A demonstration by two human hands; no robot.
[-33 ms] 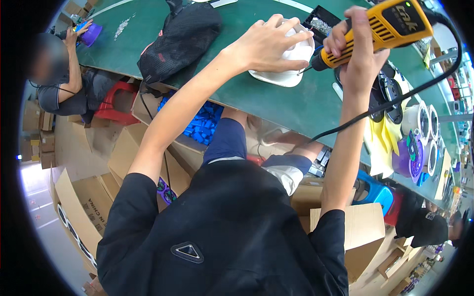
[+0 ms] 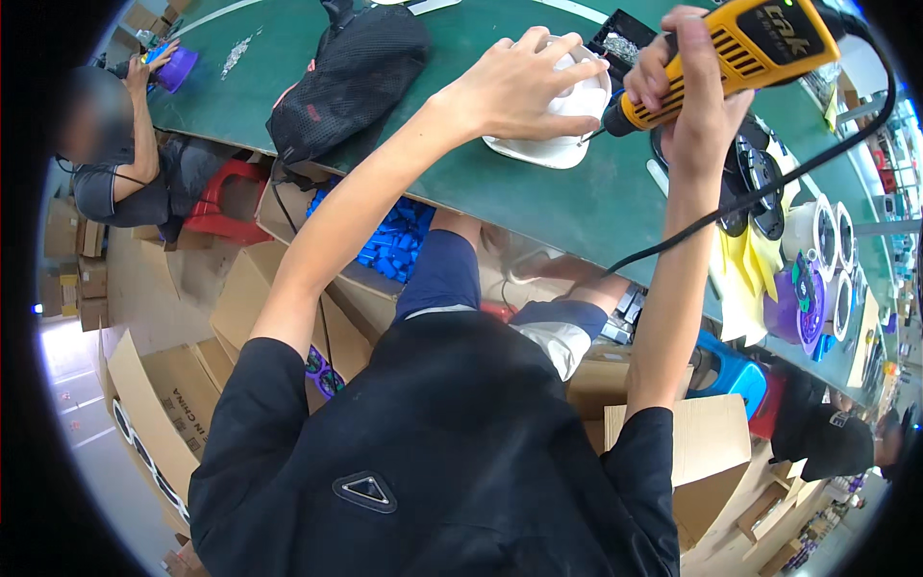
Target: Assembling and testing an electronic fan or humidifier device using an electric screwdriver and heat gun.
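Observation:
My left hand (image 2: 519, 82) presses down on a white round plastic housing (image 2: 558, 144) that lies on the green table (image 2: 538, 207). My right hand (image 2: 687, 101) grips a yellow corded electric screwdriver (image 2: 740, 53). Its black tip points at the right side of the housing, by my left fingertips. The black cord (image 2: 769, 188) trails off the tool and over the table's near edge.
A black mesh bag (image 2: 351, 77) lies left of the housing, and a small black tray of screws (image 2: 625, 43) sits behind it. White rings (image 2: 817, 231) and purple parts (image 2: 798, 308) are at right. Another person (image 2: 125, 163) works at far left. A box of blue parts (image 2: 394, 240) stands below the table.

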